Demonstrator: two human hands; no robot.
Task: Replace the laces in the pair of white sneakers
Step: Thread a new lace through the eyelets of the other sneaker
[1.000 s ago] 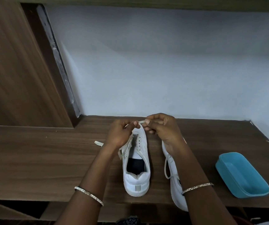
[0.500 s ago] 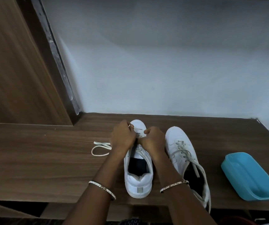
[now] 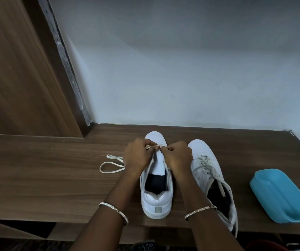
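Observation:
Two white sneakers stand on the wooden shelf (image 3: 55,178), toes away from me. The left sneaker (image 3: 156,198) has its tongue bare and no lace over most of its eyelets. My left hand (image 3: 138,156) and my right hand (image 3: 178,156) meet over its toe end, both pinching a cream lace (image 3: 151,146) near the front eyelets. The rest of that lace (image 3: 109,165) trails in a loop on the shelf to the left. The right sneaker (image 3: 210,176) is still laced, its lace ends loose.
A light blue plastic tray (image 3: 283,196) lies at the right end of the shelf. A wooden panel (image 3: 19,78) rises at the left and a pale wall stands close behind the shoes. The shelf's front edge runs just below the heels.
Both hands came down from above the toe to the front eyelets of the left sneaker. The right sneaker, earlier hidden by my right arm, now shows in full.

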